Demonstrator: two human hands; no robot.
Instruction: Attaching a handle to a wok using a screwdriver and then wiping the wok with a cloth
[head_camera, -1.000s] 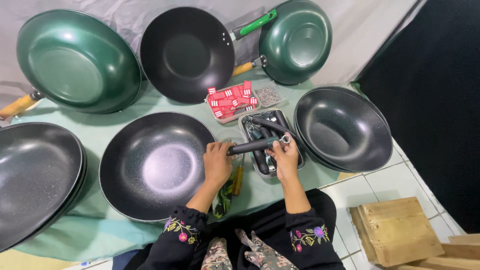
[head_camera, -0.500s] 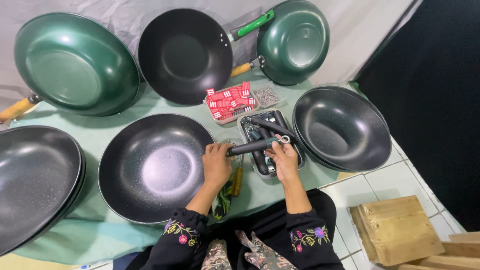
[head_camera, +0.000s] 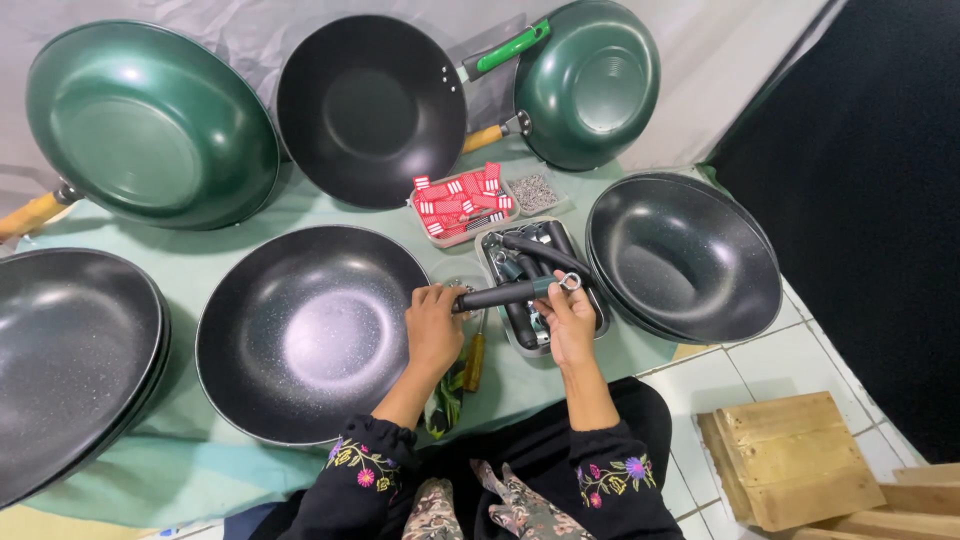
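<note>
Black tubular pan handle, matte, steel ring end. Left hand and right hand both grip it closed, beside speckled non-stick wok.

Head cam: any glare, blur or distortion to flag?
Head view: sharp overall; wide-angle bending at the edges; soft glare patch in the black wok by the left hand, sheen on the green wok; right hand and black handle evenly lit; right side falls dark.

free: cloth strip between pans | blocked: black wok left, handle tray right
</note>
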